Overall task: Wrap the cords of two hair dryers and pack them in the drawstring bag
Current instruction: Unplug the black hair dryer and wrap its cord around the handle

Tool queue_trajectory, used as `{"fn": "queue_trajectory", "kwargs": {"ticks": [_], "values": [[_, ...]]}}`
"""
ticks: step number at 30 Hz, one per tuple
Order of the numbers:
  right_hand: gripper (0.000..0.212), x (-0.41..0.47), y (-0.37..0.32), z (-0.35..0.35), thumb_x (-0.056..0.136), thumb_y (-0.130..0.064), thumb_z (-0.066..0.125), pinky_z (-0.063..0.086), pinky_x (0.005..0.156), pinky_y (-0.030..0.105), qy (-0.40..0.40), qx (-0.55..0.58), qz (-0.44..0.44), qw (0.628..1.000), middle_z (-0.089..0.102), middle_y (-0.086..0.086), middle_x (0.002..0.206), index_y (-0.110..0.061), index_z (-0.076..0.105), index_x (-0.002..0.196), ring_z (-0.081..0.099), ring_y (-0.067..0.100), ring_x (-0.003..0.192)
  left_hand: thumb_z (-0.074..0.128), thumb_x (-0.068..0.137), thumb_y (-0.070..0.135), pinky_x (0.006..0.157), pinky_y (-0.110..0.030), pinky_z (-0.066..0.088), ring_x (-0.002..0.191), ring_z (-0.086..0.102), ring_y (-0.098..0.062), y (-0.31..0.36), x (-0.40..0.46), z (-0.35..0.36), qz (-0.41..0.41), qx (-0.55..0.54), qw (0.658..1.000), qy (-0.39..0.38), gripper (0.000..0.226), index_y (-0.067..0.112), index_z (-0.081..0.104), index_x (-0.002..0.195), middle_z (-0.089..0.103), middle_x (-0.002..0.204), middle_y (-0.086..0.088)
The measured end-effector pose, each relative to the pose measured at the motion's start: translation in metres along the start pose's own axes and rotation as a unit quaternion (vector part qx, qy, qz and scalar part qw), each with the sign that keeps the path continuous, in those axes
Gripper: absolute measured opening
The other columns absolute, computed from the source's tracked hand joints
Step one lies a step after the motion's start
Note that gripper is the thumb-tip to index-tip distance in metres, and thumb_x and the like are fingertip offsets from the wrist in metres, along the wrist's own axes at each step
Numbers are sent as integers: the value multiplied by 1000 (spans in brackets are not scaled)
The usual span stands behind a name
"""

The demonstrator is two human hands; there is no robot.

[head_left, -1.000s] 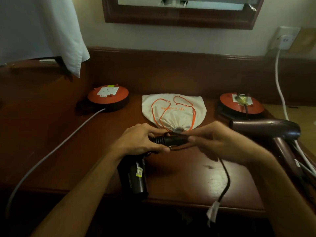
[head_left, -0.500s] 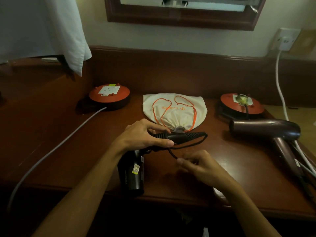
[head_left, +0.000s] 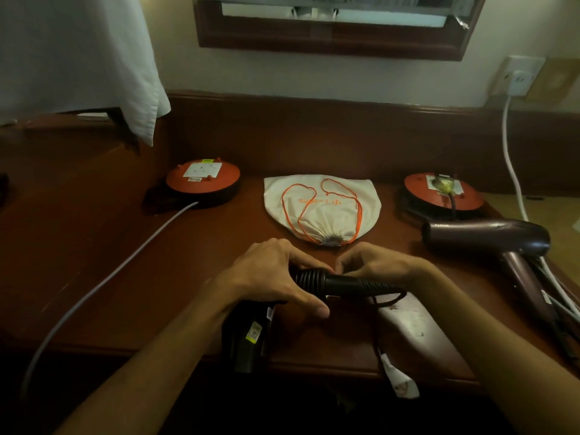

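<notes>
Left hand (head_left: 270,277) is wrapped tight around the black hair dryer (head_left: 317,281), its handle sticking out rightward past the thumb, body hanging over the desk (head_left: 94,262) edge. Right hand (head_left: 376,265) sits behind the handle, fingers curled on the cord (head_left: 389,301); exact pinch is hidden. Bag (head_left: 323,204) lies cinched just beyond, second dryer (head_left: 486,237) off right

Dim room — wooden desk (head_left: 94,277), framed mirror (head_left: 329,39).

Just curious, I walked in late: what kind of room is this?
Probably a hotel room or bedroom: a dark wooden desk set against the wall, a framed mirror above it, and two hair dryers beside a drawstring bag.
</notes>
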State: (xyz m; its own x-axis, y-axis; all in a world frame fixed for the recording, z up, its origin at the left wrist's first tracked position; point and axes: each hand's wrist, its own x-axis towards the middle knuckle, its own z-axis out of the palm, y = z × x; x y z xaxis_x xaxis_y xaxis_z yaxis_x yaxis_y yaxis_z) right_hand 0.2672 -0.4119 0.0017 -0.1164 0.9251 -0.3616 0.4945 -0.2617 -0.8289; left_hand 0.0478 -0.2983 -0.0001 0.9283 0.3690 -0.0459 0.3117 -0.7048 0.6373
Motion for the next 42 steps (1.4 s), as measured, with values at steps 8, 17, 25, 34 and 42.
{"fn": "queue_trajectory", "kwargs": {"ticks": [8, 17, 25, 34, 42], "values": [[19, -7, -39, -15, 98, -4, 55, 38, 56, 24, 18, -61, 89, 994, 56, 8, 74, 6, 72, 98, 46, 14, 63, 76, 65, 78, 73, -22, 54, 83, 64, 2, 8, 8, 5, 8, 126, 992, -18, 61, 45, 67, 116, 67, 90, 20], [23, -11, -48, 1, 97, -9, 55, 41, 56, 27, 69, -120, 110, 984, 60, 9, 76, 3, 75, 95, 50, 18, 65, 62, 68, 89, 67, -29, 45, 77, 60, -3, 8, 15, 14, 29, 254, 967, 4, 61, 45, 58, 110, 64, 86, 19], [19, -15, -54, -6, 96, 0, 57, 50, 56, 23, 36, -128, 117, 984, 68, 10, 78, 3, 75, 99, 58, 13, 60, 55, 76, 87, 64, -30, 49, 64, 54, -6, 18, 13, 22, 59, 331, 941, -21, 65, 39, 53, 120, 56, 74, 13], [16, -4, -52, 14, 98, -6, 60, 53, 54, 19, 110, -208, 98, 967, 72, 6, 72, 0, 74, 93, 66, 10, 53, 56, 78, 85, 61, -32, 37, 68, 51, -16, 20, 18, 27, 23, 346, 938, -19, 73, 39, 51, 134, 49, 74, 10], [31, -36, -50, -6, 95, 2, 62, 59, 82, 44, 64, -30, 44, 997, 78, 17, 98, -9, 52, 121, 75, 34, 83, 55, 81, 83, 76, -35, 41, 89, 52, -11, 16, 14, 13, -11, 227, 972, -55, 81, 56, 27, 152, 54, 101, 16]]}}
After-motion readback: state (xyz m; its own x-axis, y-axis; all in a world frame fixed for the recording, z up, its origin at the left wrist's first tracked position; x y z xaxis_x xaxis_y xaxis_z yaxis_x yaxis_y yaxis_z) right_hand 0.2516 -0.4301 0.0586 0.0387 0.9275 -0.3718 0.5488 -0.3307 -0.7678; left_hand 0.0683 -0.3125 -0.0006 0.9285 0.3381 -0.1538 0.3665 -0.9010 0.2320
